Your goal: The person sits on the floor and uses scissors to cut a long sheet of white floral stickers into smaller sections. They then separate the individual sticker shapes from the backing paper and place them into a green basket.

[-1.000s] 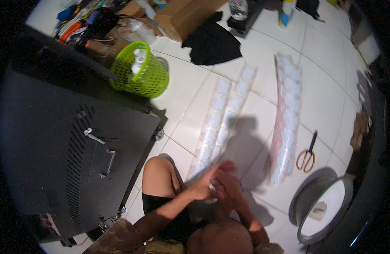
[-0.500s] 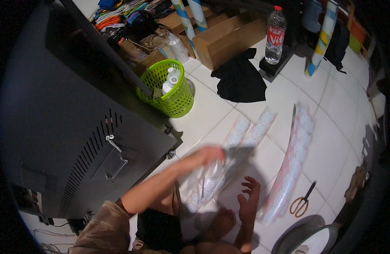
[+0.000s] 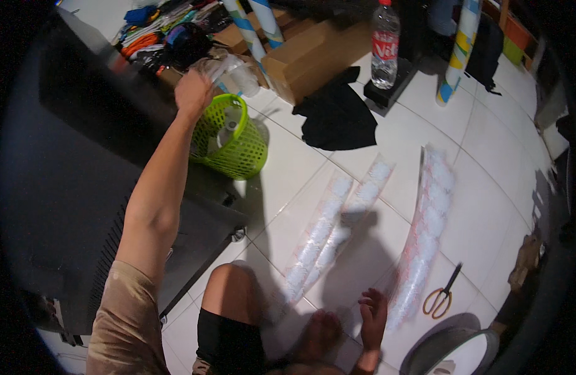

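Observation:
My left hand (image 3: 194, 95) is stretched out to the far left, above the rim of a green perforated basket (image 3: 238, 153). Its fingers are closed on what looks like crumpled clear plastic film (image 3: 214, 66), partly blurred. White containers (image 3: 230, 127) are inside the basket. My right hand (image 3: 373, 312) hovers low at the front, loosely curled with fingers apart and nothing in it. Beside it lies a long roll of pink and white patterned sheet in clear wrap (image 3: 425, 234). Two slimmer wrapped rolls, a left one (image 3: 319, 234) and a right one (image 3: 367, 190), lie side by side on the tiles.
Scissors (image 3: 439, 302) with tan handles lie at the right, near a grey round-rimmed object (image 3: 450, 350). A black cloth (image 3: 338, 115), a water bottle (image 3: 385, 50) and a cardboard box (image 3: 313, 56) are at the back. A large black cabinet-like body (image 3: 81, 187) fills the left.
My left hand has swung from above the slim rolls, up and left to over the basket, with the clear film. My right hand has dropped slightly lower. The view has shifted a little.

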`<move>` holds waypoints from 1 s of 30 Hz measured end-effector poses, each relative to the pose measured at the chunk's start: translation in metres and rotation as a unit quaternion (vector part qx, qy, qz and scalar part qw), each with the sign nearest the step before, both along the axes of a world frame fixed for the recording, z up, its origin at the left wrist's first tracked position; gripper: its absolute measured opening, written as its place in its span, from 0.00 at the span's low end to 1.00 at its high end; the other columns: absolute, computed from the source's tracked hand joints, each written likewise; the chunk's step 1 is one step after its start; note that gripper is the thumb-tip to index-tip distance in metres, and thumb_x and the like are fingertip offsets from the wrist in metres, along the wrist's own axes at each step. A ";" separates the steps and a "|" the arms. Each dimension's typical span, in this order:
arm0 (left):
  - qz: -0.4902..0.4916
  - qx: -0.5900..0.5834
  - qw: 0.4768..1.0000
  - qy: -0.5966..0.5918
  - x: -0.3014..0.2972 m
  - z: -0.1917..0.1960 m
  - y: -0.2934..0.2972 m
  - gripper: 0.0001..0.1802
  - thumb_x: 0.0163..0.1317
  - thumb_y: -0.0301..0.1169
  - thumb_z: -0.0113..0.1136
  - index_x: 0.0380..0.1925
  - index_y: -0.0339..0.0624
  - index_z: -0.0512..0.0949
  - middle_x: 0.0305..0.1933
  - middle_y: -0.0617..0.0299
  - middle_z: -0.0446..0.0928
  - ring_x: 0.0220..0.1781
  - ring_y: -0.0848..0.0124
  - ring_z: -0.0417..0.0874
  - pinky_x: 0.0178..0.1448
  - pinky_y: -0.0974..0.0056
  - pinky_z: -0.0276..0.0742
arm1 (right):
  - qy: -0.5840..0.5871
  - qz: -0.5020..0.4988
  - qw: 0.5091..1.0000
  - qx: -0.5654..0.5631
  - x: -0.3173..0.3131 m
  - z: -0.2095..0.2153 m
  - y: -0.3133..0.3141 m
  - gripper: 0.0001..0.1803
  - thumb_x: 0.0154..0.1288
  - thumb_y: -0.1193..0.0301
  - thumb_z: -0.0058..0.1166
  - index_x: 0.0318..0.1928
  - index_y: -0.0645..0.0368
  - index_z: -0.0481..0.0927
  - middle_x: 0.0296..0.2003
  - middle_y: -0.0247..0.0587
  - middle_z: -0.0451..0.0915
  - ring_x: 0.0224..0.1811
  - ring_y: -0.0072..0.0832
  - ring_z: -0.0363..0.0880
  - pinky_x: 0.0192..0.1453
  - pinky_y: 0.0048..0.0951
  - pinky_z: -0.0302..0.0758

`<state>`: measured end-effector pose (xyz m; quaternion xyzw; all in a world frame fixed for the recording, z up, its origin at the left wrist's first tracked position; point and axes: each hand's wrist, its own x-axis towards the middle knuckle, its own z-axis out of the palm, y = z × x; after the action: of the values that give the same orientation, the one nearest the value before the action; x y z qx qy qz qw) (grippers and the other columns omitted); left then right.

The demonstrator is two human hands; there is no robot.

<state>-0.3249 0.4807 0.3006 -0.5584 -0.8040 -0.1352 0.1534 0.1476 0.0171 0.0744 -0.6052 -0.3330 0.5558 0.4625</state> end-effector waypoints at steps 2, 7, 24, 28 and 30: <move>0.033 -0.236 0.964 0.121 -0.014 -0.034 -0.009 0.30 0.66 0.47 0.58 0.53 0.28 0.77 0.63 0.33 0.73 0.68 0.38 0.71 0.70 0.46 0.69 | 0.005 -0.016 1.000 0.009 0.004 -0.002 -0.001 0.26 0.66 0.65 0.61 0.62 0.59 0.73 0.53 0.42 0.79 0.51 0.32 0.80 0.56 0.35 0.75; -0.081 0.010 0.966 0.244 0.023 -0.085 -0.033 0.35 0.63 0.45 0.64 0.60 0.30 0.68 0.70 0.36 0.65 0.74 0.41 0.63 0.79 0.48 0.56 | -0.046 -0.023 0.999 0.011 0.016 -0.005 -0.001 0.22 0.68 0.68 0.60 0.59 0.60 0.74 0.51 0.41 0.81 0.51 0.31 0.81 0.56 0.32 0.76; -0.179 -0.274 0.865 -0.380 0.206 -0.338 -0.190 0.26 0.66 0.50 0.63 0.41 0.32 0.79 0.34 0.51 0.83 0.37 0.60 0.84 0.42 0.58 0.78 | -0.280 0.042 0.955 -0.086 -0.082 -0.099 0.129 0.15 0.72 0.59 0.52 0.42 0.61 0.78 0.35 0.52 0.85 0.39 0.52 0.85 0.43 0.49 0.78; -0.167 -0.292 0.722 -0.604 0.213 -0.330 -0.182 0.14 0.69 0.39 0.63 0.33 0.39 0.80 0.25 0.67 0.77 0.24 0.77 0.71 0.30 0.67 0.68 | -0.321 0.010 0.947 0.020 -0.086 -0.121 0.144 0.15 0.73 0.61 0.50 0.37 0.61 0.77 0.30 0.52 0.84 0.33 0.52 0.84 0.37 0.50 0.77; -0.152 -0.301 0.678 -0.653 0.219 -0.320 -0.184 0.12 0.70 0.37 0.62 0.29 0.43 0.79 0.23 0.71 0.74 0.21 0.81 0.66 0.27 0.69 0.63 | -0.299 0.033 0.953 0.029 -0.085 -0.128 0.135 0.14 0.74 0.64 0.49 0.35 0.61 0.76 0.27 0.50 0.83 0.30 0.47 0.85 0.35 0.47 0.78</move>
<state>-0.1054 0.2971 -0.0198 -0.4592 -0.6013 -0.2370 -0.6094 0.0626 0.1522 -0.0540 -0.7187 -0.4918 0.3548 0.3402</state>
